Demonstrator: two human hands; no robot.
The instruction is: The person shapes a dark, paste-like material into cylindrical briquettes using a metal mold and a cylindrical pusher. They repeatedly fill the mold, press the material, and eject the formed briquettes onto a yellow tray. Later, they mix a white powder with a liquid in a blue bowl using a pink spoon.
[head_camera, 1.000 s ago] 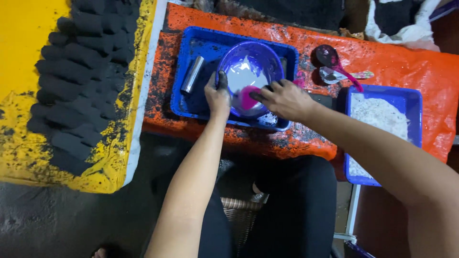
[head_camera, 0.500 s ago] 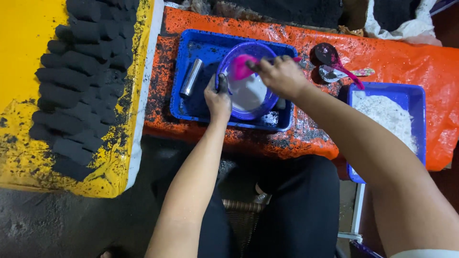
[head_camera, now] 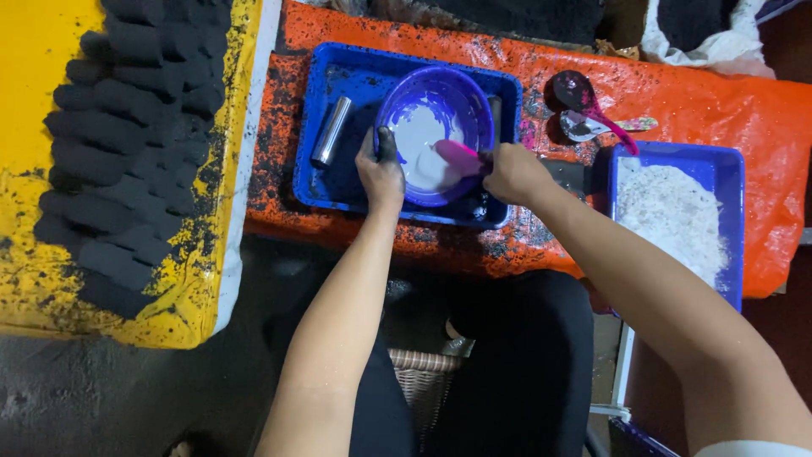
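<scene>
Orange tarp [head_camera: 694, 101] covered table; blue tray [head_camera: 338, 182] sat on it. Purple bowl [head_camera: 436, 131] with white paste stood inside tray. Left hand [head_camera: 381, 173] gripped bowl rim, thumb inside. Right hand [head_camera: 514, 173] closed around pink spatula [head_camera: 457, 156], blade in paste.

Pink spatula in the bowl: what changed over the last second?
The right hand swept the pink spatula from the bowl's near side up to its far left rim, then back down to the right. The left hand stayed gripping the purple bowl; the metal tube and blue tray did not move.
</scene>
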